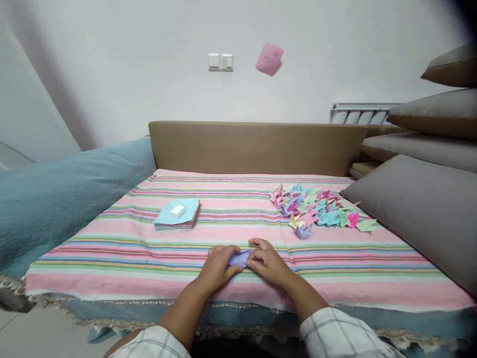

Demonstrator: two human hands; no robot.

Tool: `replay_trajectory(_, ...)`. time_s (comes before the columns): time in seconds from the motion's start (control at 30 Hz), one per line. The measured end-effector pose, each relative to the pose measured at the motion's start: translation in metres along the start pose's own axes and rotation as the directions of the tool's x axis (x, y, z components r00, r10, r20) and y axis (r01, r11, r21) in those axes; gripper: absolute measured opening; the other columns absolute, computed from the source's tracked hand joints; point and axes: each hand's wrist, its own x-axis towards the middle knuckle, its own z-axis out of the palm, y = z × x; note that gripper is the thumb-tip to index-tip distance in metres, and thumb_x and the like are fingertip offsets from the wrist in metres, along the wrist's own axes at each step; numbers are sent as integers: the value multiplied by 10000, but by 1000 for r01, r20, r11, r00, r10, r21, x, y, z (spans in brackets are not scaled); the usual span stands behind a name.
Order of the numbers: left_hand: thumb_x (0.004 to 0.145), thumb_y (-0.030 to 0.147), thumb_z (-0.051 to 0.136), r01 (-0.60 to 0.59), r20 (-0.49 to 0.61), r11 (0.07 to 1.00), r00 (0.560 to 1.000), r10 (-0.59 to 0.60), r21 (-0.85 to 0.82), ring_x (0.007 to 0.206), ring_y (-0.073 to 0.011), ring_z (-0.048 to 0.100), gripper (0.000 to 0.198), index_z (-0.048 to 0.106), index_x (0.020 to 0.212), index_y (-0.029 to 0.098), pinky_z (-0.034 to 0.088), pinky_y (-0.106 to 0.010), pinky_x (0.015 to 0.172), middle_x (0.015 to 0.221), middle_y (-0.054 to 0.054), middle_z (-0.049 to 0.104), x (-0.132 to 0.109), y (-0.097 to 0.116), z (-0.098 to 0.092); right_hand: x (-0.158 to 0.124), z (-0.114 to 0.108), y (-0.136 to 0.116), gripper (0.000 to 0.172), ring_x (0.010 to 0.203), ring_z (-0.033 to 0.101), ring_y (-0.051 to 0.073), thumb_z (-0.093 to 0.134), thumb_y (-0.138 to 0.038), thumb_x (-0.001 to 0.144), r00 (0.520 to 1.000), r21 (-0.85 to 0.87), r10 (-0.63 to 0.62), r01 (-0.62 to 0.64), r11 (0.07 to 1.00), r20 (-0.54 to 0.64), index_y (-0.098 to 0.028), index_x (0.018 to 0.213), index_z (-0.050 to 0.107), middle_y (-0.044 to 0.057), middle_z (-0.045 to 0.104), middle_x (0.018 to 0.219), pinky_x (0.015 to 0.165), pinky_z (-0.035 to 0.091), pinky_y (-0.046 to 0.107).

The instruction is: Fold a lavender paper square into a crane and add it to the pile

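Note:
Between my two hands, near the front of the striped cloth (122, 268), is a partly folded piece of purple origami paper (239, 259). My left hand (219, 266) grips its left side, thumb below and fingers above. On the right edge, the thumb and fingers of my right hand (269, 261) pinch the paper, the index finger raised a little. My fingers hide part of the folds. Farther right lies a heap of folded paper cranes (316, 209) in pink, blue, green, yellow and purple.
To the left, a stack of square coloured paper (175, 221) bears a small white block (178, 211). Grey cushions (406, 214) are piled at the right. A blue-covered armrest (74, 184) and a brown backrest (257, 149) border the seat. A pink note (269, 58) hangs on the wall.

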Motion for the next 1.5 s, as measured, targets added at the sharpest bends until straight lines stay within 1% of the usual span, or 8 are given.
replay_trajectory(0.13,741,349,666,-20,7,1000,1000,20,-10,1009,-223,559,168,610,855,239,350,-391,918,1131,-24,653,0,1,-2,1,2,-1,100,1158,453,233,609,-253,785,1000,-20,15,-15,1000,-9,-213,780,701,89,532,1197,982,364,405)
replay_trajectory(0.27,764,381,641,-25,19,1000,1000,25,8,1033,-228,558,167,618,716,222,345,-391,916,1131,-27,658,0,0,-7,1,5,0,113,1144,457,231,601,-277,792,1000,-35,22,-23,999,-15,-209,776,691,92,537,1181,971,369,397)
replay_trajectory(0.4,800,353,590,13,11,999,1000,-13,33,1044,-224,567,169,635,706,219,357,-385,907,1130,-34,657,0,-5,-8,1,8,1,135,1140,456,228,592,-293,802,999,-48,25,-27,999,-29,-201,770,685,95,538,1176,968,367,385)
replay_trajectory(0.57,769,322,630,35,7,997,999,-36,71,1043,-235,577,151,639,668,210,371,-389,902,1108,-40,666,1,-7,-6,2,11,-1,121,1132,455,231,596,-281,794,997,-85,45,-50,995,-60,-198,758,676,94,538,1177,962,370,386)
replay_trajectory(0.8,754,291,652,7,-11,990,1000,-6,139,1017,-238,592,137,633,662,193,405,-380,885,1075,-78,672,2,-6,-4,1,17,-2,82,1114,456,231,607,-238,776,995,-160,5,-21,987,-99,-192,733,659,97,544,1166,954,379,381)
replay_trajectory(0.97,762,297,646,-5,-7,979,1000,6,206,983,-237,595,142,635,667,191,419,-377,871,1087,-72,666,0,-5,-3,1,19,-6,79,1091,466,235,614,-231,775,995,-205,-9,-13,979,-104,-186,723,653,99,555,1137,944,389,378)
replay_trajectory(1.13,744,363,665,-7,-30,972,999,14,234,1000,-246,581,183,637,693,190,422,-375,869,1081,-78,665,0,-4,0,1,18,-8,65,1077,474,240,623,-212,770,994,-228,-10,-14,973,-104,-176,720,644,109,566,1118,935,395,371)
replay_trajectory(1.5,730,350,679,-11,-49,959,998,26,283,995,-252,567,168,647,700,188,422,-383,871,1106,-77,652,-3,-3,3,0,20,-8,50,1070,477,242,642,-205,760,994,-248,-38,11,969,-107,-181,718,630,106,567,1103,924,408,381)
